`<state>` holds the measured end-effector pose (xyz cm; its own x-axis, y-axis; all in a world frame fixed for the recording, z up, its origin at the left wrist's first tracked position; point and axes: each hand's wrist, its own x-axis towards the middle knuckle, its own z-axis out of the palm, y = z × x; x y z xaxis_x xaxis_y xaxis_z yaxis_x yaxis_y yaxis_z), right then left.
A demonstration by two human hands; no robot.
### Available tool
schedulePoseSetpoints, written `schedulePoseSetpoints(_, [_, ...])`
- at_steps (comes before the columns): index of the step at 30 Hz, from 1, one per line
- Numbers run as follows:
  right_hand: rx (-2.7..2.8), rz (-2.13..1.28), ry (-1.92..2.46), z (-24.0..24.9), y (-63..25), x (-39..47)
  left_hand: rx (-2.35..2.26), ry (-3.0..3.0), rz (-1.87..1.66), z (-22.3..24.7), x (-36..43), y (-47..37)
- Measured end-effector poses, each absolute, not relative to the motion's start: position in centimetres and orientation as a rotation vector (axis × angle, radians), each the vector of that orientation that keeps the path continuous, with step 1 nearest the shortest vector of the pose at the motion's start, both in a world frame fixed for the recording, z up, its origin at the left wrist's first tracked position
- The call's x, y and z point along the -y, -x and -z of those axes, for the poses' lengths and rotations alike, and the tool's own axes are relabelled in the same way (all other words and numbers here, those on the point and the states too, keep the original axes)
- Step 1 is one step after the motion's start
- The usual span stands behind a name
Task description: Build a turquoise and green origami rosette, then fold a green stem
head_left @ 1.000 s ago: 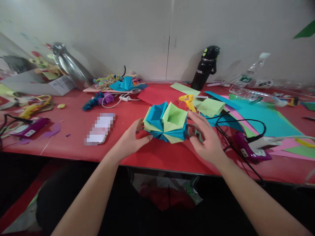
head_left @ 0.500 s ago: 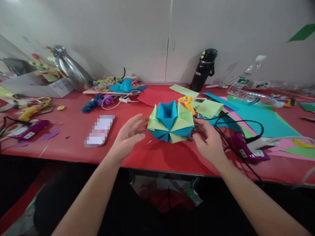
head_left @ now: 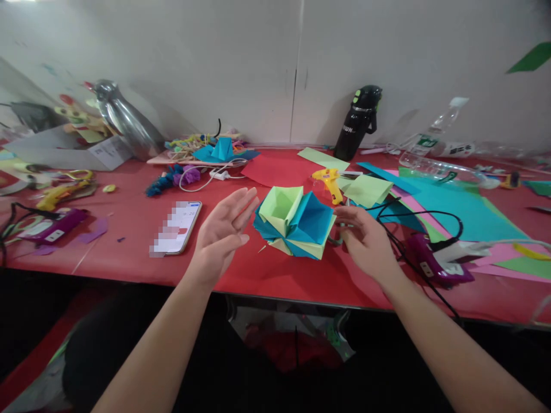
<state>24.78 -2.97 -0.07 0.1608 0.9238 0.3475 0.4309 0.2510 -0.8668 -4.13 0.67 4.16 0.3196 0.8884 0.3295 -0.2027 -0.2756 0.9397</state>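
Note:
A folded paper ball [head_left: 295, 223] in light green and blue is between my two hands, above the red table. Its pockets face up and toward me. My left hand [head_left: 221, 235] is beside its left side, fingers spread and palm turned to it, with nothing in it. At the ball's right edge, my right hand [head_left: 365, 238] has its fingertips touching or very near the paper, thumb and fingers curved. A yellow glue gun [head_left: 329, 182] lies just behind the ball.
A phone [head_left: 176, 228] lies to the left. Purple power strips [head_left: 439, 261] with black cables sit right and far left. Paper sheets [head_left: 460, 206] cover the right side. Behind stand a black bottle [head_left: 356, 123], a steel jug [head_left: 127, 120] and a plastic bottle [head_left: 439, 126].
The paper ball has turned, so a green pocket and a blue pocket now show side by side. My left hand has opened and lifted slightly off its left side.

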Motion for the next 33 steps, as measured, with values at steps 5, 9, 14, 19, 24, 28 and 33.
schedulePoseSetpoints(5, [1.318, -0.755, 1.243, -1.2, -23.6, 3.9, -0.666, -1.474, -1.236, -4.0, -0.6, 3.9])
schedulePoseSetpoints(9, [1.392, -0.686, 1.334, -1.0, -22.8, 4.1, -0.824, -1.406, -1.358, -2.9, -1.6, 4.3])
schedulePoseSetpoints(14, [1.534, -0.617, 1.407, 0.0, -22.5, 3.9, -1.198, -1.356, -1.150, -1.4, -2.5, 5.0])
schedulePoseSetpoints(19, [1.380, -0.756, 1.505, 1.1, -22.8, 3.7, -1.105, -1.636, -0.862, -1.6, -2.0, 4.2])
schedulePoseSetpoints(24, [1.108, -1.304, 1.257, 0.4, -22.3, 3.7, -1.107, -1.588, -0.903, -1.8, -1.7, 3.6])
schedulePoseSetpoints(28, [0.763, -1.492, 1.037, -1.1, -22.3, 3.7, -1.166, -1.464, -1.046, -2.2, -1.6, 4.2])
schedulePoseSetpoints(33, [0.882, -1.498, 1.104, -1.0, -23.1, 3.7, -1.131, -1.341, -1.231, -2.8, -1.7, 4.5])
